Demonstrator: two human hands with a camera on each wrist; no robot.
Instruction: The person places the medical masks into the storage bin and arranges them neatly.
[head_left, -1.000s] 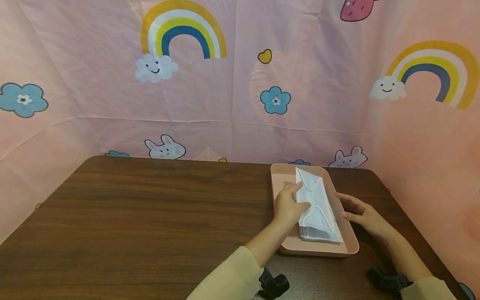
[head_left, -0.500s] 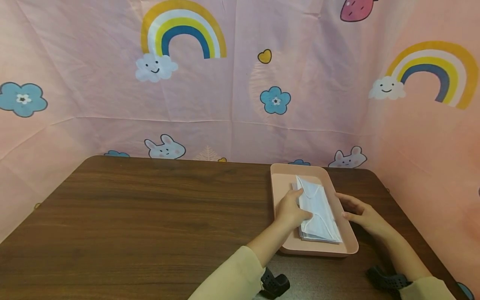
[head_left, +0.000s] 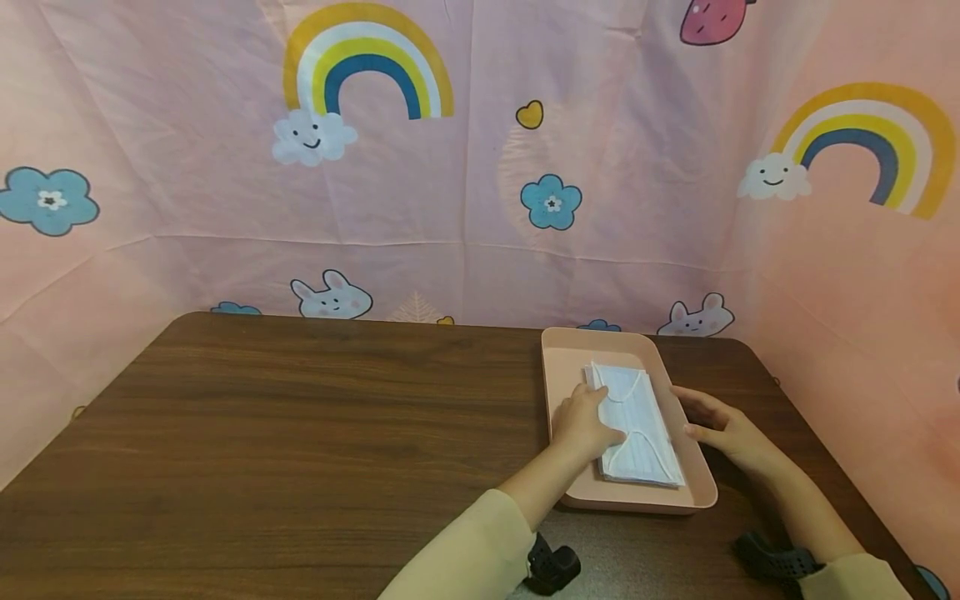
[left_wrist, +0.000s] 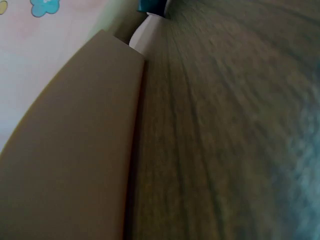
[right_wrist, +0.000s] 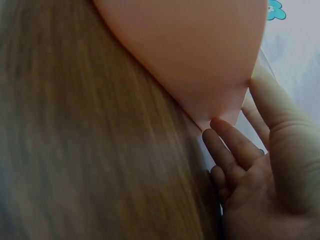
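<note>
A stack of white pleated face masks [head_left: 637,417] with ear loops lies inside a shallow pink tray [head_left: 562,354] in the head view. At the stack's left edge, my left hand [head_left: 585,423] holds the top mask, thumb and forefinger on its side; the other fingers are hidden. My right hand [head_left: 731,433] is at the tray's right side, fingers extended. In the right wrist view, its fingertips touch the tray's outer wall [right_wrist: 190,55] and the thumb is at the rim. Only the tray's outer wall [left_wrist: 70,150] shows in the left wrist view, without the hand.
The tray stands near the back right of a dark wooden table [head_left: 300,450]. A pink printed cloth [head_left: 465,167] hangs behind and along the sides. Black wrist devices, one on the left wrist [head_left: 553,567] and one on the right wrist [head_left: 776,558], sit near the table surface.
The top mask, held tilted by my left hand, has come down and toward me and now lies flat on the stack. My right hand has stayed in place, and so has the tray.
</note>
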